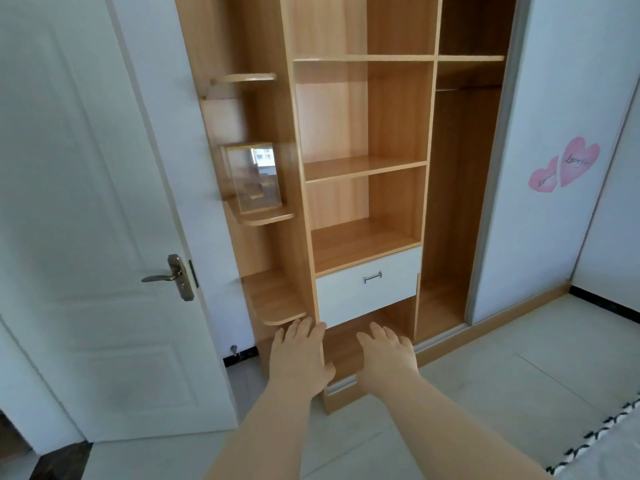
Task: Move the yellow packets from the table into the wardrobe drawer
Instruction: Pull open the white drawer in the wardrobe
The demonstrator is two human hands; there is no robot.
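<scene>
A wooden wardrobe (363,168) stands open ahead of me, with bare shelves. Its white drawer (367,289) with a small metal handle (372,277) is pushed in flush. My left hand (299,355) and my right hand (388,351) reach forward side by side just below the drawer, palms down, fingers straight, holding nothing. No yellow packets and no table are in view.
A white door (86,220) with a bronze lever handle (166,277) stands at the left. A glass picture frame (254,178) sits on a side shelf. The wardrobe's white sliding door (554,150) with pink heart stickers is at the right. A bed edge (609,441) shows at bottom right.
</scene>
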